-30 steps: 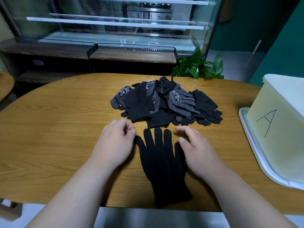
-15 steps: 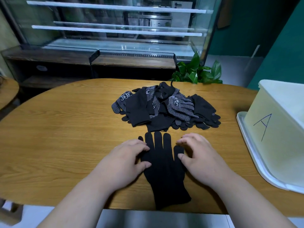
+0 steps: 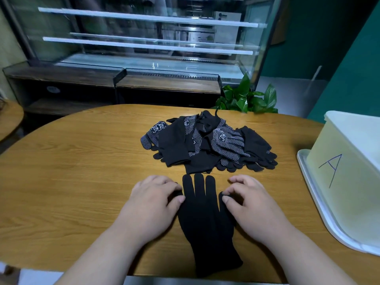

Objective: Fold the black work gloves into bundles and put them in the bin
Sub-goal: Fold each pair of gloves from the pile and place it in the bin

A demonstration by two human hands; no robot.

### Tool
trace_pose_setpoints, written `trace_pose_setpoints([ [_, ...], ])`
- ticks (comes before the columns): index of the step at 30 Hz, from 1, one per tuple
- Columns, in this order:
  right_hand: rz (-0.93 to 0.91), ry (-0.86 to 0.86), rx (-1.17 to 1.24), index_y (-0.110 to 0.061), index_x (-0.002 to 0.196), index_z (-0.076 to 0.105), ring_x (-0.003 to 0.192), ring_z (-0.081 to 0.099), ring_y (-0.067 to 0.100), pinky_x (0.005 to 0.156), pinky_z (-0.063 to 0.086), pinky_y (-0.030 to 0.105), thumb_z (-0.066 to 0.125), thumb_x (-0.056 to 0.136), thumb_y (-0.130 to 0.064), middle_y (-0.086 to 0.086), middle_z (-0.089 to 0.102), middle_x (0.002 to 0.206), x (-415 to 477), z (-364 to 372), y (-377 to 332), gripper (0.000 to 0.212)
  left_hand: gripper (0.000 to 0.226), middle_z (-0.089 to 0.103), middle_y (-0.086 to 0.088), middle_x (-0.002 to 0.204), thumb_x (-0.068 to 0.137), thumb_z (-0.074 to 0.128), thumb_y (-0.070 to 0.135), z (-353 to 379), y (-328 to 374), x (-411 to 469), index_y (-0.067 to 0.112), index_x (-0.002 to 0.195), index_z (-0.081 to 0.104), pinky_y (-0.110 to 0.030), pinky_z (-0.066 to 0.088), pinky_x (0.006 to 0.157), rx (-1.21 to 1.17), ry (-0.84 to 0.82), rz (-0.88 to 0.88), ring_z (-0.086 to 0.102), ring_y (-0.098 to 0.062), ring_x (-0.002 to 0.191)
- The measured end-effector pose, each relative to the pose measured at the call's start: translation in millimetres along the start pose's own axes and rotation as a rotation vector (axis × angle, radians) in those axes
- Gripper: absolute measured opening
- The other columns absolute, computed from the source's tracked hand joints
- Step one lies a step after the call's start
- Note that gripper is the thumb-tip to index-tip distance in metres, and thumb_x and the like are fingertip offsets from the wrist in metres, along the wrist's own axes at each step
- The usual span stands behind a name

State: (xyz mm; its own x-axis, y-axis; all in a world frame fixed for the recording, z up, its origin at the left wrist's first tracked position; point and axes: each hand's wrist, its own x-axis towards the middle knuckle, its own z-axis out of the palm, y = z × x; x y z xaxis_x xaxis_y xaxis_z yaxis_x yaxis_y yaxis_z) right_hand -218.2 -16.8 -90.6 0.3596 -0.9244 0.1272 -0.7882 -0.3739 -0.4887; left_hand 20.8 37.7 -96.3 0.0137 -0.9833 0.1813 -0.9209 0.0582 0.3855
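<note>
Evidently soft, light and limp, 1 black glove (image 3: 203, 219) is laid flat on the desk (image 3: 82, 182), best taken at its edges. Its right edge is pinched by the right hand (image 3: 253, 204); the other is covered by the curled fingers (image 3: 164, 182) of the left hand (image 3: 152, 202), grip unclear.

L hand (image 3: 152, 202), R hand (image 3: 254, 204) pinch glove (image 3: 203, 223) edges

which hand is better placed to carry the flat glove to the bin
Right. The right hand touches the glove on the side facing the bin; the left hand would probably have to cross over.
</note>
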Motion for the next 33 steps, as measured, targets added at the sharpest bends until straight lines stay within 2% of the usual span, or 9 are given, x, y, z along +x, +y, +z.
trace_pose_setpoints([
  [4,0.065,0.056,0.128,-0.033,0.088,0.067,0.117,0.046,-0.001,0.09,0.034,0.014,0.065,0.093,-0.029,-0.026,0.053,0.118,5,-4,1,0.007,0.036,0.053,0.02,0.122,0.092,0.052,0.052,-5,4,4,0.033,0.119,0.066,-0.03,0.034,0.106,-0.108,0.063,-0.029,0.038,-0.005,0.125],
  [7,0.096,0.181,0.141,-0.031,0.098,0.067,0.109,0.054,0.005,0.082,0.037,0.013,0.07,0.09,-0.023,-0.021,0.059,0.112,19,-11,-3,0.012,0.029,0.052,0.02,0.121,0.093,0.059,0.046,-7,6,9,0.032,0.117,0.067,-0.028,0.032,0.108,-0.157,0.105,-0.013,0.037,-0.003,0.125],
  [12,0.113,0.186,0.024,-0.027,0.138,0.05,0.131,0.043,0.015,0.109,0.037,0.033,0.069,0.089,-0.032,-0.006,0.048,0.137,66,-19,-27,0.052,0.028,0.049,0.021,0.125,0.095,0.056,0.046,-10,16,14,0.034,0.119,0.065,-0.023,0.028,0.107,-0.196,0.09,-0.001,0.034,0.0,0.127],
  [15,0.071,0.179,-0.081,-0.033,0.145,0.04,0.138,0.033,0.019,0.11,0.035,0.038,0.066,0.09,-0.034,-0.004,0.04,0.144,95,-20,-42,0.062,0.027,0.05,0.021,0.124,0.094,0.057,0.046,-10,17,14,0.034,0.117,0.066,-0.021,0.028,0.103,-0.218,0.112,0.004,0.036,0.0,0.126],
  [18,0.052,0.192,-0.219,-0.033,0.137,0.051,0.131,0.038,0.023,0.107,0.04,0.04,0.063,0.091,-0.035,-0.002,0.044,0.137,118,-17,-48,0.048,0.026,0.051,0.022,0.124,0.093,0.058,0.045,-9,18,15,0.033,0.115,0.067,-0.018,0.027,0.101,-0.241,0.109,0.004,0.037,0.001,0.124],
  [22,0.099,0.259,-0.262,-0.026,0.101,0.066,0.113,0.049,0.026,0.092,0.045,0.037,0.056,0.092,-0.029,0.001,0.056,0.117,127,-18,-49,0.015,0.023,0.053,0.022,0.122,0.093,0.059,0.043,-12,18,14,0.033,0.111,0.068,-0.019,0.028,0.103,-0.272,0.115,0.004,0.037,0.001,0.122],
  [25,0.177,0.397,0.042,-0.022,0.084,0.06,0.089,0.055,0.023,0.071,0.04,0.033,0.056,0.089,-0.026,-0.002,0.062,0.094,112,-31,-52,0.007,0.02,0.052,0.023,0.119,0.093,0.06,0.041,-14,18,14,0.033,0.109,0.068,-0.017,0.028,0.1,-0.321,0.11,-0.013,0.038,0.003,0.118],
  [28,0.289,0.458,0.571,-0.016,0.082,0.063,0.071,0.056,0.023,0.065,0.043,0.036,0.059,0.086,-0.028,-0.002,0.064,0.071,85,-49,-63,0.014,0.028,0.048,0.027,0.122,0.093,0.06,0.042,-14,21,15,0.037,0.12,0.061,-0.02,0.034,0.103,-0.436,0.09,-0.035,0.041,0.004,0.117],
  [33,0.508,0.293,1.047,-0.014,0.088,0.072,0.069,0.068,0.028,0.059,0.05,0.032,0.064,0.088,-0.023,0.005,0.075,0.078,43,-66,-83,0.012,0.077,0.05,0.022,0.142,0.072,0.066,0.065,-16,36,13,0.037,0.14,0.045,-0.034,0.036,0.113,-1.025,-0.038,-0.155,0.046,0.001,0.131],
])
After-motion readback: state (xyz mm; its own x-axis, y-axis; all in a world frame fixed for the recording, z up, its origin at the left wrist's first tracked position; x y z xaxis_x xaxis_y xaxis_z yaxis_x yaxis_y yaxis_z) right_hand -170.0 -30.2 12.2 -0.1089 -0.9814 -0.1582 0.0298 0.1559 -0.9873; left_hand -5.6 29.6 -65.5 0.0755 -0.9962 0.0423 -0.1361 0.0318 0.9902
